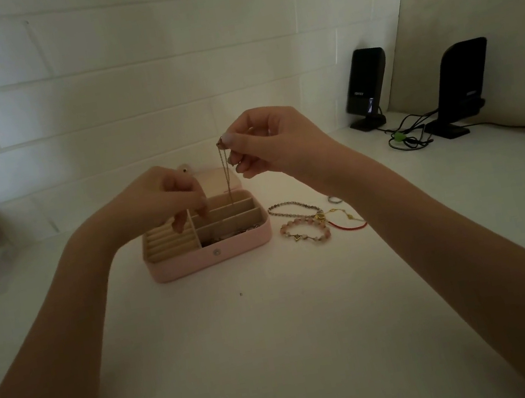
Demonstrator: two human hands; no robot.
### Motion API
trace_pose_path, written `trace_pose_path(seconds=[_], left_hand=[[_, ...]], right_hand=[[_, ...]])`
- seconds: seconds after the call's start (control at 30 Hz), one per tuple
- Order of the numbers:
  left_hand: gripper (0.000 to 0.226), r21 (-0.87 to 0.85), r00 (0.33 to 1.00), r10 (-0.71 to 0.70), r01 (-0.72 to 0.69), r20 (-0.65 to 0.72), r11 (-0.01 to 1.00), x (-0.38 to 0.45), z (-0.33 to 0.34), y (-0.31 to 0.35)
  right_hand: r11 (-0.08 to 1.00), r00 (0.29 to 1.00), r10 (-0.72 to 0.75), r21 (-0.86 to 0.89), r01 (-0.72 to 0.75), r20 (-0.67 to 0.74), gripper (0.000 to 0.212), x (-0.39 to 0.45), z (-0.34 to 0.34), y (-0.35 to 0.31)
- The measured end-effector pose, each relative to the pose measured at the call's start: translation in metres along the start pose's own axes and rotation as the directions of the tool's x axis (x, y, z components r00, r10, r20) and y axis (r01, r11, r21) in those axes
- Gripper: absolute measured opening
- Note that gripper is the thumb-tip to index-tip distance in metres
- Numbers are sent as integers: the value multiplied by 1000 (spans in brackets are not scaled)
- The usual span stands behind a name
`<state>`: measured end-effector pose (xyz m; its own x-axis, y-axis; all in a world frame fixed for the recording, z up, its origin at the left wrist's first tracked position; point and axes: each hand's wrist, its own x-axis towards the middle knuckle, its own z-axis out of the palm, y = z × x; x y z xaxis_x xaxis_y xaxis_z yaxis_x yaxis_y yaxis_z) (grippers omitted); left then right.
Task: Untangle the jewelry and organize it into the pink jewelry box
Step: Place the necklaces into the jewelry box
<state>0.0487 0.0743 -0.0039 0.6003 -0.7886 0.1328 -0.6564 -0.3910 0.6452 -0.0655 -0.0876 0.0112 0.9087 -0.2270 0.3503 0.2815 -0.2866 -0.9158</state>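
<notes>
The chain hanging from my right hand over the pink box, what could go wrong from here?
1. The chain is pinched only at its top by the right hand; a slip could drop it in a heap.
2. It dangles toward the pink jewelry box, whose front compartment already holds jewelry it might snag on.
3. The left hand works inside the box; the dim light makes fine links hard to see.

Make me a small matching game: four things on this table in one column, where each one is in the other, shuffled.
Things:
1. thin chain
2. pink bead bracelet
3. black speakers
4. pink jewelry box

Places:
A. far right, by the wall
B. lying on the table, right of the box
C. hanging from the right hand
D. open, under the left hand

Pairs: 1-C, 2-B, 3-A, 4-D
</notes>
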Motion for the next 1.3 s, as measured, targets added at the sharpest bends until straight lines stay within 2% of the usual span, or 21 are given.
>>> trace_pose_path(seconds=[0.1, 0.17, 0.23, 0.33, 0.4, 0.5, 0.57, 0.63, 0.7, 0.8, 0.9, 0.97, 1.13, 1.3], left_hand=[[13, 102, 995, -36, 27, 89, 994, 2, 3, -7], [13, 95, 998, -29, 24, 51, 995, 3, 3, -9], [15, -26, 1000, 22, -22, -12, 999, 2, 3, -4], [34, -298, 985, 132, -93, 112, 950, 0, 5, 5], [34, -324, 974, 164, -107, 156, 940, -1, 10, 8], [23, -290, 981, 158, -119, 113, 949, 1, 7, 6], [19, -236, 988, 117, -89, 104, 968, 1, 0, -1], [5, -157, 994, 59, -44, 93, 987, 2, -5, -7], [7, -104, 997, 19, -11, 78, 994, 2, -7, -10], [28, -32, 990, -9, 14, 144, 999, 0, -6, -11], [6, 60, 984, -31, 21, 176, 998, 3, -1, -12], [9, 95, 987, -45, 30, 155, 995, 5, 2, -13], [10, 57, 998, -16, 13, 59, 998, 7, 6, -13], [9, 25, 981, 132, -130, -142, 991, 6, 33, 7]], right_hand=[[1000, 1000, 4, -6, -4, 10, 16, 0, 1, 1], [1000, 1000, 3, -10, -3, 16, 15, -1, 2, 1], [1000, 1000, 0, -10, 0, 21, 14, -1, 3, 1], [1000, 1000, -9, -25, 9, 25, 15, -1, 4, 3], [999, 1000, -16, -41, 17, 17, 15, -1, 5, 4], [994, 1000, -14, -108, 12, -14, 15, 0, 1, 7], [977, 1000, 6, -213, -12, -31, 15, 1, -3, 13], [948, 999, 42, -316, -45, -18, 15, 1, -5, 22], [914, 998, 69, -402, -57, 14, 10, 1, -3, 32], [876, 994, 92, -480, -50, 65, 5, -1, 3, 44], [807, 988, 102, -590, -13, 118, 6, -2, 7, 52], [780, 987, 98, -626, 5, 131, 7, -2, 7, 53], [789, 990, 55, -613, 36, 129, 9, -3, 2, 49], [793, 993, 66, -609, 10, 102, 10, -24, -13, 40]])
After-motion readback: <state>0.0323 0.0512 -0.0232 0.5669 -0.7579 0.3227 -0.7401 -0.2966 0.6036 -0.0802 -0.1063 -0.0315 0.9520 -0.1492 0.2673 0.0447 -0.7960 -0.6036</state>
